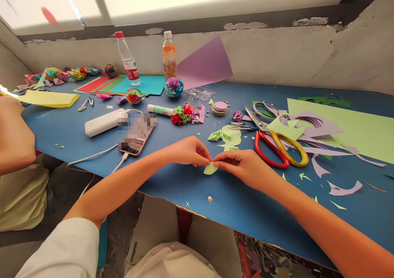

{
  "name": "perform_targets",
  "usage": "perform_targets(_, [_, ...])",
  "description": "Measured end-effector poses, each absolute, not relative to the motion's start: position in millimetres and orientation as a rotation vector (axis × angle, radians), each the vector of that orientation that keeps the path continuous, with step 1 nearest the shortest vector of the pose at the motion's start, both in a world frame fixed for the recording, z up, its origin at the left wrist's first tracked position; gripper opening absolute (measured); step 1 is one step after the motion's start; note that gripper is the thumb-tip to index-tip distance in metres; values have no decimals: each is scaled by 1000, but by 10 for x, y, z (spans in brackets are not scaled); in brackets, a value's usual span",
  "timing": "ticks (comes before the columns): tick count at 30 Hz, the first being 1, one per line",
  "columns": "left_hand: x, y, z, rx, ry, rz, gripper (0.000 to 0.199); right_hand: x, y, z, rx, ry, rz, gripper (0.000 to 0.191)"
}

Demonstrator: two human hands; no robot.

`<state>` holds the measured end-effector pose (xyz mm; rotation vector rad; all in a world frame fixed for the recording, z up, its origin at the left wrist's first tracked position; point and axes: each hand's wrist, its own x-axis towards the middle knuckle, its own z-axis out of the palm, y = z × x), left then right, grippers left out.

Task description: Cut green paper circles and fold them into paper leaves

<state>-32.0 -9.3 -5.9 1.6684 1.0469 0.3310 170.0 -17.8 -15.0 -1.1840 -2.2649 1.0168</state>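
A small folded piece of light green paper (211, 168) is held between both hands above the blue table's front part. My left hand (191, 150) pinches its upper left edge with closed fingers. From the other side, the thumb and fingers of my right hand (238, 164) close on its upper right edge. Just beyond the hands lie light green paper discs (232, 135) and a folded green paper piece (217, 135). Scissors with red and yellow handles (272, 140) rest to the right of my right hand.
On the blue table (178, 187), a phone (137, 140) with a cable and a white power bank (104, 122) lie left. Two bottles (131, 68) stand behind. Purple scraps (320, 126) and a green sheet (353, 126) cover the right. Another person's arm (15, 134) is far left.
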Motion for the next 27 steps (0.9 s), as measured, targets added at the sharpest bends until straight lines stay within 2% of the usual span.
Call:
perform_targets(3, [-288,-112,-102,1814,1134,315,22,1714,-162,-230,-1015,-2468,663,22])
perform_targets(6, [-251,-137,-141,1965,1168,366,22,1744,-136,-274,-928,-2588,470,25])
perform_targets(16, [-208,-117,-228,2263,1148,378,19,1741,-150,-287,-909,-2634,337,22])
perform_targets(27, [-278,-24,-255,2568,865,296,22,1761,-174,-281,-716,-2841,-81,31])
